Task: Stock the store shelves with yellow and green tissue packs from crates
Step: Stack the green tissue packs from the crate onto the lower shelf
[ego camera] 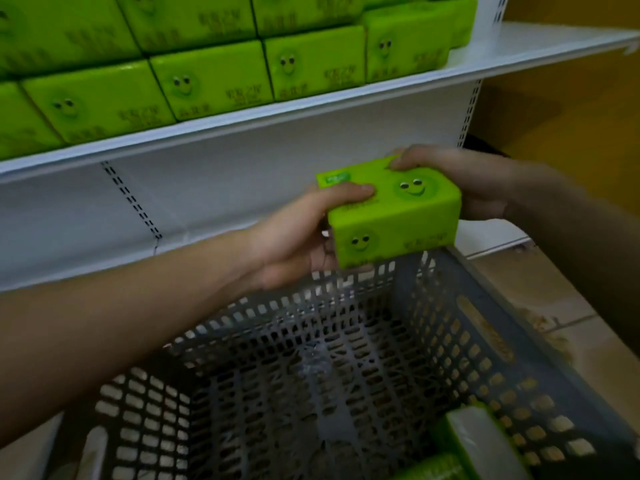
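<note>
A green tissue pack (398, 216) with smiley faces is held above the grey crate (485, 334), in front of the shelf's white back panel. My left hand (298, 237) grips its left end, thumb on top. My right hand (460, 178) grips its right end, fingers curled over the far top edge. Rows of green tissue packs (207, 81) stand stacked on the white upper shelf (311, 105). Another green pack (485, 441) lies in the crate's near right corner, partly cut off by the frame.
The crate's slotted floor is mostly bare apart from a scrap of clear plastic wrap (315, 358). A bare stretch of upper shelf (540, 43) lies to the right of the stacked packs. A tiled floor (540, 292) and a brown wall (571, 109) lie to the right.
</note>
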